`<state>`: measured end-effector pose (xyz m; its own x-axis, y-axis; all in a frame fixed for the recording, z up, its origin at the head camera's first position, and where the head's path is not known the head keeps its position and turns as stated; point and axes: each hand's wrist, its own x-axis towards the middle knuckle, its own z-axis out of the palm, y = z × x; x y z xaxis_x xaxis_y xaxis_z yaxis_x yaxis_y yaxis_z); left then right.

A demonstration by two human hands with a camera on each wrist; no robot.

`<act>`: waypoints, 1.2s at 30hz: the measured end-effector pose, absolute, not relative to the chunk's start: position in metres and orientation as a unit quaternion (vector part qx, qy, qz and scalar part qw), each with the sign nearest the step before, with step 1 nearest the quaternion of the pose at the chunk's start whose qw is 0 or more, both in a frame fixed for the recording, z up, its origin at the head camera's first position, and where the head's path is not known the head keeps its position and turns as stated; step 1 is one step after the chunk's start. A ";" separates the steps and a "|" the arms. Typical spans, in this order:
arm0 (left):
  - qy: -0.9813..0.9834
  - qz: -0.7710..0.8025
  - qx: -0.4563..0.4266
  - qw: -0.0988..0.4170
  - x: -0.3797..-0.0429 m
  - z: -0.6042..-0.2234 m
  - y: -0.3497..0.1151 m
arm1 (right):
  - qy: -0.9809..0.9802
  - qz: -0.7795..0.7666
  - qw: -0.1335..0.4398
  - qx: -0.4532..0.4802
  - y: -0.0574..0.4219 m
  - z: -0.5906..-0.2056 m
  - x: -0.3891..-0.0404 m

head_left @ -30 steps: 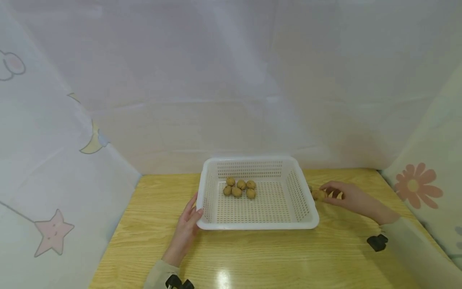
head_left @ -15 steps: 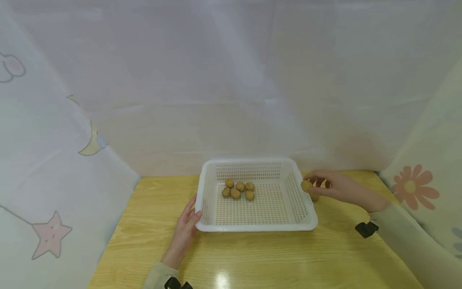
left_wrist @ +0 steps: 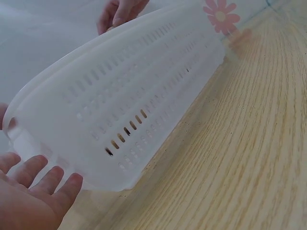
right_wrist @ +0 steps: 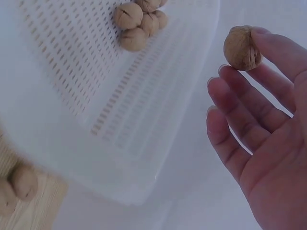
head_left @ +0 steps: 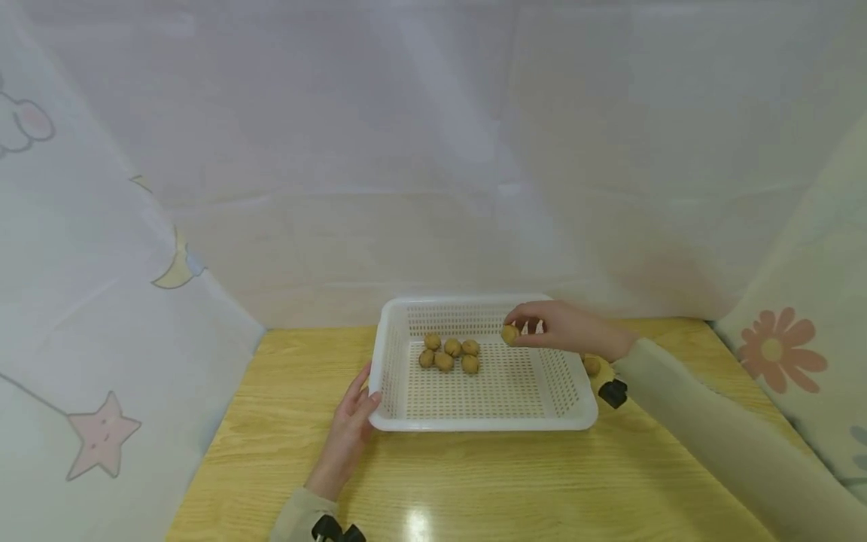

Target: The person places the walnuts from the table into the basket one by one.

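In the head view, a white plastic basket with slotted walls sits on the wooden table, several walnuts grouped in its left half. My left hand holds the basket's left side, thumb over the rim and fingers against the outer wall, as the left wrist view also shows. Above the basket's right half, my right hand pinches a walnut between thumb and fingertips. Its other fingers are spread and loosely bent. More walnuts lie on the table just outside the basket's right wall, partly hidden from the head camera.
The wooden table extends in front of the basket and to both sides. Pale fabric hangs close behind it, and printed cloth walls stand at left and right.
My right hand has picked up a walnut from the table right of the basket, lifted it over the rim and moved left above the basket. My left hand has stayed put.
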<state>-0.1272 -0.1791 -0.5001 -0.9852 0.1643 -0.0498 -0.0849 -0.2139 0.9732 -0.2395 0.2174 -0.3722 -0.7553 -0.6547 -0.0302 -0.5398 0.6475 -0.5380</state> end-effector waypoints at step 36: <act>0.618 0.782 0.021 0.082 -0.128 -0.501 -0.177 | 0.863 -0.178 0.166 -0.443 0.077 -0.466 -0.272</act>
<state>-0.1284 -0.1772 -0.5011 -0.9857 0.1534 -0.0691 -0.1026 -0.2228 0.9694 -0.2723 0.0774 -0.4657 -0.5520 -0.8236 -0.1299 -0.7055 0.5444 -0.4538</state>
